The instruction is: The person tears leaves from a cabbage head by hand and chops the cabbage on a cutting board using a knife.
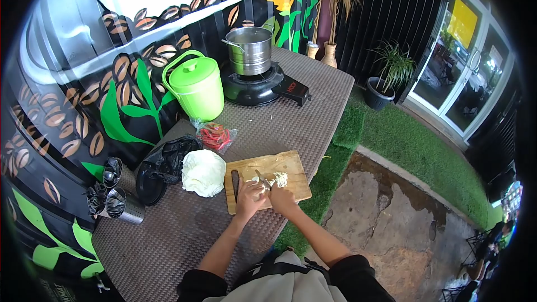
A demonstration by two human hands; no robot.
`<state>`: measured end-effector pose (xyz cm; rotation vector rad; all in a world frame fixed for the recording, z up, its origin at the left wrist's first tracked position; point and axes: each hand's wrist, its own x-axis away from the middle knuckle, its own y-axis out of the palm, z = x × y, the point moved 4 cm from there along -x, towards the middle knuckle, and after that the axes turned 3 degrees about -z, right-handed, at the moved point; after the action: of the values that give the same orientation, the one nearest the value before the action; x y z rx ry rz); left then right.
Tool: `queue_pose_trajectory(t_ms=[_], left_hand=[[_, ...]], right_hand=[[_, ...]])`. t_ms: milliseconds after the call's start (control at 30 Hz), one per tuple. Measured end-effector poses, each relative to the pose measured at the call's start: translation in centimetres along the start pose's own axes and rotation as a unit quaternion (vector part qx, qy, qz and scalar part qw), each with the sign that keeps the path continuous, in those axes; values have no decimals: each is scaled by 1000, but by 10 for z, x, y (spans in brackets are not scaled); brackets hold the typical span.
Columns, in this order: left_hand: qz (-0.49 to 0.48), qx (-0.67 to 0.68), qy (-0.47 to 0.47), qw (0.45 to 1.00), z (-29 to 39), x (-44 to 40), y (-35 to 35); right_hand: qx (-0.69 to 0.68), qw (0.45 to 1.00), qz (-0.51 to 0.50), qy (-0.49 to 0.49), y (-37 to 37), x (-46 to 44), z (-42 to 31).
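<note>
On a wooden cutting board [296,182], my left hand [250,197] rests with curled fingers over a pale piece that it mostly hides. My right hand [282,198] grips a knife [262,178], its blade pointing away and to the left, beside the left fingertips. Thin pale shreds [279,179] lie just right of the blade. A dark flat strip [235,185], perhaps a sheath or handle, lies along the board's left side. Left of the board sits a large whitish-green cabbage [203,173].
Behind are a plastic bag of red chillies [216,135], a green lidded bucket [197,86] and a steel pot [249,53] on a black portable stove [246,88]. Metal cutlery holders [124,206] and a black plastic bag [174,157] stand left on the woven-pattern table [184,232].
</note>
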<state>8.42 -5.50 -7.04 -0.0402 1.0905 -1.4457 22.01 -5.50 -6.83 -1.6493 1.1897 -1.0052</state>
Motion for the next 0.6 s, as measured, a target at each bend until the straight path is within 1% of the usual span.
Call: queue_pose_trajectory(t_ms=[67,100,167,200,267,300,400,433,500,533,600], left_hand=[[6,19,-2,1000,-3,1,1],[12,39,-3,999,-1,0,2],[9,25,-8,1000,0,0,2],[3,9,-14,1000,2,-1,0],[-3,11,-19,1000,2,-2,-3],[-11,13,-23,1000,2,-1,-3],[-10,22,-23,999,1,-1,-4],[-10,22,-23,999,1,-1,-4],[-5,46,-28,999,-2,-1,-2],[-5,45,-27,999,-3,0,-2],[-2,78,-40,996,-2,0,-2]], right_hand=[[11,999,-45,-8,-11,3,-1],[13,999,-45,-8,-12,7,-3],[-21,999,-13,40,-8,18,-8],[-20,999,-13,39,0,23,-10],[-10,998,17,53,13,28,-13],[-7,997,19,78,8,33,-18],[18,996,20,85,8,31,-26],[18,996,20,85,8,26,-22],[-22,999,6,45,6,10,-12],[-22,999,7,44,-3,7,-11],[-31,998,-38,35,-14,4,-9]])
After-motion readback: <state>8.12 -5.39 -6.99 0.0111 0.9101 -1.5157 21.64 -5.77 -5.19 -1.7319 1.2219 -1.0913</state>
